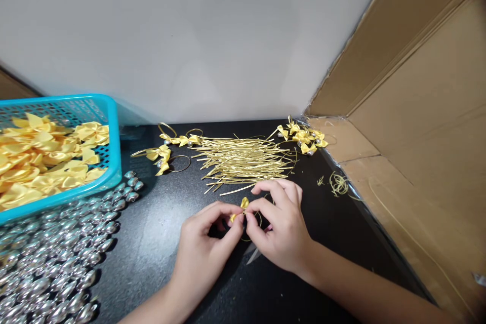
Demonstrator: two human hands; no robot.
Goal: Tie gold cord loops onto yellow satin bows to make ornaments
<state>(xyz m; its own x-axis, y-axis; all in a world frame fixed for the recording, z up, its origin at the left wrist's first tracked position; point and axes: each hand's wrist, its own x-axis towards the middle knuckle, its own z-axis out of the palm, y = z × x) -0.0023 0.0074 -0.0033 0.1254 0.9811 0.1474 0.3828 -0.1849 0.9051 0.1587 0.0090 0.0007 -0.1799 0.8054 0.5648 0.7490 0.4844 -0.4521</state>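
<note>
**A:** What sits closest, at the bottom of the frame?

**B:** Two forearms come in from the lower edge and slant toward the centre. The left hand (205, 253) and right hand (283, 235) meet fingertip to fingertip low over the black surface (159, 248). The wrists are dropped, I'd judge to steady the fingers for fine work.

**A:** And each grip?

**B:** Both are pinched shut. The left thumb and forefinger close on a small yellow bow (244, 204) just below the frame's centre. The right thumb and forefinger press on it from the other side, with the other right fingers arched above. A thin gold strand (259, 221) loops under the right fingers, and I cannot tell whether it is joined to the bow. A thing that tiny leaves room for fingertips only.

**A:** And the lower left?

**B:** A heap of silver beads (45, 263) is spread loose on the surface, within the left arm's reach.

**A:** Further back?

**B:** A bundle of gold strands (243, 159) lies just beyond the hands. They mostly run left to right, which I'd guess makes single ones easy to draw off. At middle left, a blue basket (115, 162) holds loose yellow bows (45, 157). Bows with loops and beads (167, 151) lie between basket and bundle. Another cluster (304, 137) sits at the bundle's right end, beside a cardboard box (417, 136) filling the right of the frame. A pale wall (190, 35) closes the back.
</note>
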